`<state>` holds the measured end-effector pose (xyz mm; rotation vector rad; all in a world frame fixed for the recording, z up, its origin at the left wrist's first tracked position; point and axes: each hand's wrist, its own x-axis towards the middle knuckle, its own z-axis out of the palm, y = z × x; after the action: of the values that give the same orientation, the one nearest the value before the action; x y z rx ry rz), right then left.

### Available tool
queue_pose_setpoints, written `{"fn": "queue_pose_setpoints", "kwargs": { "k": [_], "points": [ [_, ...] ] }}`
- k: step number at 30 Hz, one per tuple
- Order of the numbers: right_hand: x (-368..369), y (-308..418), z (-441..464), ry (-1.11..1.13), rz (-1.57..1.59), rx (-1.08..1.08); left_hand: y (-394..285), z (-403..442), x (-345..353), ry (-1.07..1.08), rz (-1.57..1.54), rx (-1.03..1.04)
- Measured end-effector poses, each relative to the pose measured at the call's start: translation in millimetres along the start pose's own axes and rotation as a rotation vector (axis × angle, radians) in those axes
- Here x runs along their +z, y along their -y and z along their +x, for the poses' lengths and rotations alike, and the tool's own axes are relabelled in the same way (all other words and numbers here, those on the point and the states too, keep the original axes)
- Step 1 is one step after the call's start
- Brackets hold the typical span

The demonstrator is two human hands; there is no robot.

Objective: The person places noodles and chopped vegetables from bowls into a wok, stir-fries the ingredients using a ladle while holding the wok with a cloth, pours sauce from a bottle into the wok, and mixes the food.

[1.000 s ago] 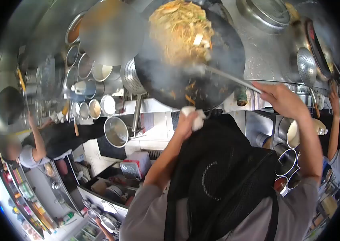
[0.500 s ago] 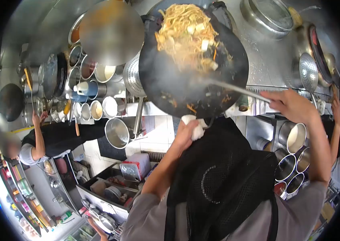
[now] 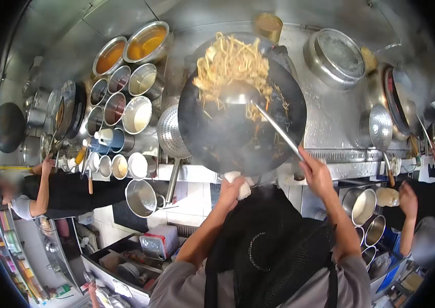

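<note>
A large black wok (image 3: 217, 138) stands on the steel stove, steam rising from it. Noodles (image 3: 233, 64) with bits of vegetable are heaped at its far side. My left hand (image 3: 230, 194) is closed round a folded white cloth (image 3: 239, 185) at the wok's near rim. In my right hand (image 3: 316, 174) is the long metal handle of a ladle (image 3: 240, 94), whose bowl lies against the near edge of the noodles. Small scraps stick to the wok's right inner wall.
A perforated strainer (image 3: 172, 131) lies left of the wok, beside several steel sauce pots (image 3: 137, 114). A metal basin (image 3: 335, 57) sits at the right. Co-workers' arms show at the far left (image 3: 44, 187) and right (image 3: 409, 200).
The ladle has moved forward to the noodles, and my right hand has come inward. My left hand stays at the rim with the cloth. The view has shifted, showing more beyond the wok.
</note>
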<state>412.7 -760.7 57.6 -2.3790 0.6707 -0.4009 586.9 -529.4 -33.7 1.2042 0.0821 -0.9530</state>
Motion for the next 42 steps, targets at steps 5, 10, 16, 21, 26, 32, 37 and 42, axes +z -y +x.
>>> {"fn": "queue_pose_setpoints", "kwargs": {
  "k": [5,10,16,21,26,32,37,42],
  "points": [
    [-38.7,66.8,-4.3,0.015,0.177,0.085,-70.3,86.2,34.0,0.006,-0.144,-0.017],
    [-55.7,91.8,4.2,0.014,0.254,0.156,-60.4,126.2,45.2,0.029,-0.115,0.079],
    [4.5,-4.7,-53.5,0.108,0.224,0.513,-40.6,144.3,33.2,0.013,-0.052,0.075],
    [13.0,30.0,0.8,0.089,0.065,0.309,-49.6,154.8,34.7,-0.022,-0.079,-0.066],
    [68.1,20.8,68.7,0.182,-0.162,0.068,-29.5,159.4,25.4,0.017,-0.112,0.025],
    [-88.0,42.4,51.7,0.41,-0.26,-0.147,-62.3,16.8,4.8,-0.003,-0.146,0.07],
    [-1.8,52.5,49.0,0.352,-0.474,0.051,-44.3,70.1,7.3,0.087,-0.061,-0.043],
    [-84.5,56.4,26.4,0.428,-0.589,0.016,-47.3,-32.7,-2.8,0.068,-0.001,0.039]
  ]
}}
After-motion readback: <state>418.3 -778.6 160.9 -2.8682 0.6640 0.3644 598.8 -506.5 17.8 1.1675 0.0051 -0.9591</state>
